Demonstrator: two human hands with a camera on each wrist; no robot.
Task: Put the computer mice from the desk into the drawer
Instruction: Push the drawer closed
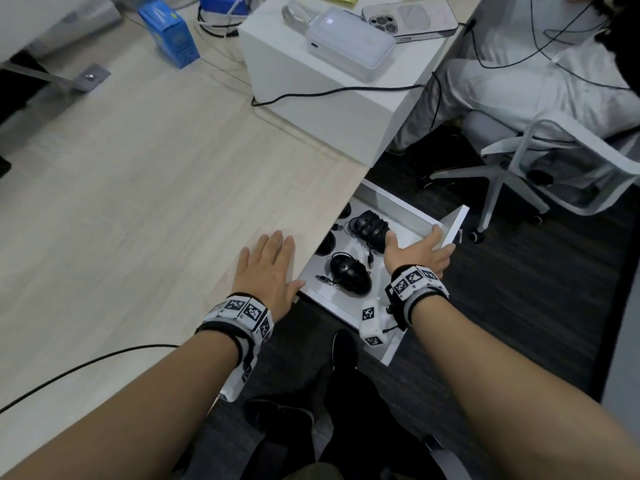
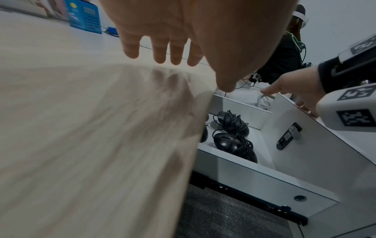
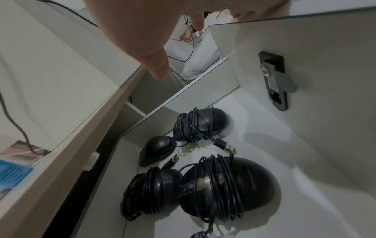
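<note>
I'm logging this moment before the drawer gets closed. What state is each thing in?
drawer: pulled open under the desk.
mice: four visible in the drawer, three cord-wrapped.
left hand: flat on the desk, holding nothing.
right hand: fingers on the drawer front's top edge.
phone: face down.

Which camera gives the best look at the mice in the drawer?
The right wrist view: it looks straight into the drawer and shows four black mice, most cord-wrapped. The head view shows them smaller, some under the desk edge. The left wrist view shows two clearly.
</note>
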